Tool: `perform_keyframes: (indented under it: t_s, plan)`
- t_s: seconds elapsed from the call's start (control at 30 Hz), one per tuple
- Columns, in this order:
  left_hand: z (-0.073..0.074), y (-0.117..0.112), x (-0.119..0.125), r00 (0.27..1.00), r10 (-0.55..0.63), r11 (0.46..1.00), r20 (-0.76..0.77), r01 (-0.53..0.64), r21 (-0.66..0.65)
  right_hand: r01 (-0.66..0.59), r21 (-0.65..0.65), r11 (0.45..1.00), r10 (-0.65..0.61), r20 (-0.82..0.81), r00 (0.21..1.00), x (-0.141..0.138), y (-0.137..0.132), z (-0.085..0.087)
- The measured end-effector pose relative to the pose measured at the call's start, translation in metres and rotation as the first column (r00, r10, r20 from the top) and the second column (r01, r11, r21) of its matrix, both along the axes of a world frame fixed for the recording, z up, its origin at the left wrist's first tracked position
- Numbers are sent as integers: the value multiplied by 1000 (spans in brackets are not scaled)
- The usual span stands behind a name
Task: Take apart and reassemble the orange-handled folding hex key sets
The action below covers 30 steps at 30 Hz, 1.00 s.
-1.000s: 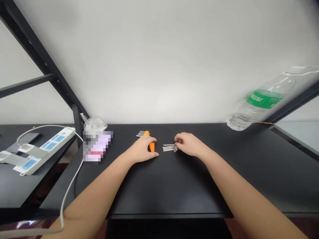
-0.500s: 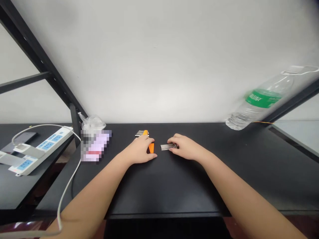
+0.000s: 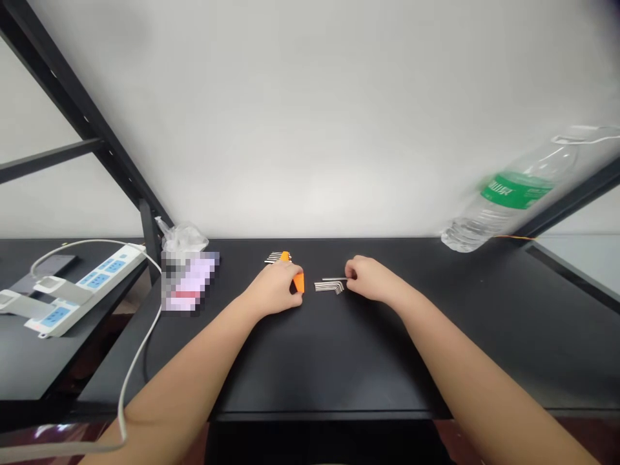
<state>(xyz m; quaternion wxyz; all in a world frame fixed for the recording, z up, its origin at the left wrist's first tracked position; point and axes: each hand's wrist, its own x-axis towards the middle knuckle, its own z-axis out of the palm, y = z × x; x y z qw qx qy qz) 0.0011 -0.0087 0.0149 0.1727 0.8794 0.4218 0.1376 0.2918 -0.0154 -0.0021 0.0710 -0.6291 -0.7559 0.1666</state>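
My left hand point(image 3: 274, 289) rests on the black table point(image 3: 339, 361), fingers curled over an orange hex-key holder point(image 3: 298, 281) with a few silver keys poking out behind it point(image 3: 274, 258). Just to its right lies a small pile of loose silver hex keys point(image 3: 328, 285). My right hand point(image 3: 371, 279) sits at the right end of that pile, fingers pinched on one thin key that points left, slightly apart from the rest.
A blurred pink packet point(image 3: 188, 281) and crumpled clear plastic point(image 3: 181, 236) lie at the table's left rear. A white power strip point(image 3: 72, 290) with its cable sits on the neighbouring table at left. A green-labelled water bottle point(image 3: 508, 197) stands at right rear. A black frame post point(image 3: 145, 232) rises at left.
My right hand has drawn back to the right, pulling one key slightly out of the pile. My left hand has stayed on the orange holder, fingers curled a little tighter.
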Motion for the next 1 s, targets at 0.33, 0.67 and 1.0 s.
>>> perform_keyframes:
  t_s: [0.33, 0.67, 1.0]
  plan:
    - [-8, 5, -3, 910, 46, 998, 411, -60, 21, -2, 157, 988, 80, -492, 867, -8, -8, 15]
    - [-8, 2, 0, 860, -25, 996, 510, -21, 83, -53, 409, 911, 290, -545, 787, -28, -25, 32]
    - [-1, -1, -5, 872, -30, 998, 489, 3, 56, -74, 426, 902, 292, -475, 830, -23, -24, 34]
